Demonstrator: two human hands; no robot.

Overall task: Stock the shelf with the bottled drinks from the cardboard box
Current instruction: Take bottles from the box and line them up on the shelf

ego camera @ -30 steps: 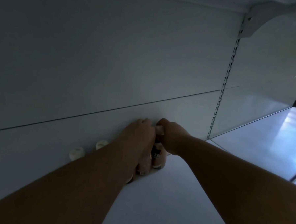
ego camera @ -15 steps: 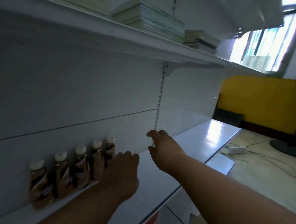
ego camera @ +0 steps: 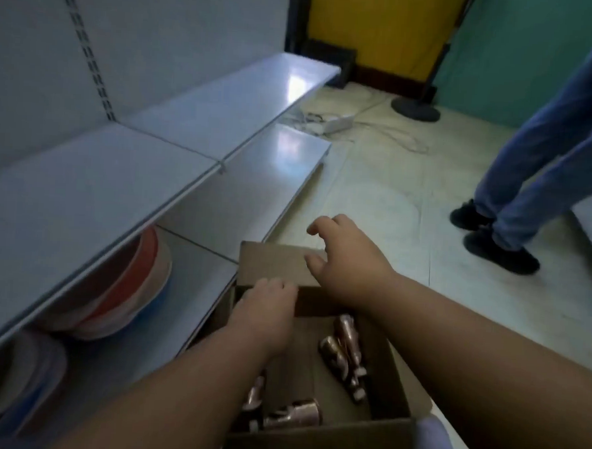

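Note:
An open cardboard box stands on the floor in front of the white shelf. Several brown bottled drinks lie loose on its bottom. My left hand hovers over the box's far left part, fingers curled down and holding nothing. Higher up, my right hand hangs above the far flap, fingers spread and empty. Neither hand touches a bottle.
On the lower shelf to the left lie round orange and blue items. A person in jeans and black shoes stands at the right. A power strip with cables and a fan base are on the floor beyond.
Both hands have let go of the bottles set at the shelf's back and come down from the shelf to above the box. My view has swung from the shelf to the floor.

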